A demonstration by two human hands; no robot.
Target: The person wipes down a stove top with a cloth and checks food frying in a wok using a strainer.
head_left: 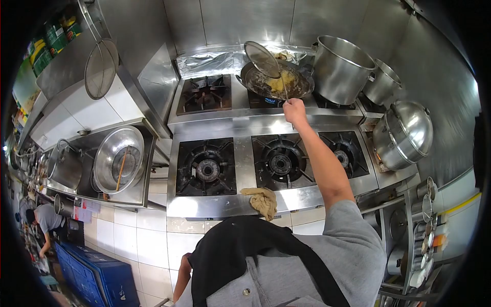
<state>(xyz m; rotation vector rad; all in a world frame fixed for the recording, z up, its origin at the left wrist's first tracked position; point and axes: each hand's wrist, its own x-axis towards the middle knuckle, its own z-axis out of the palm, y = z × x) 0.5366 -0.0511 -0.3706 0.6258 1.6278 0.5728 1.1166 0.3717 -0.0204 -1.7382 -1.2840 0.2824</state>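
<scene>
My right hand is closed round the handle of a round mesh strainer, at the back row of the stove. The strainer's mesh is tilted above the left part of a dark wok. In the wok, yellow food lies in bubbling liquid. A blue flame shows under the wok. My left arm hangs low at my side, and its hand is hidden from view.
A large steel pot stands right of the wok, with a smaller pot and a lidded pot beyond. A cloth hangs on the stove's front edge. At left are a metal bowl and a hanging strainer. Another person bends far left.
</scene>
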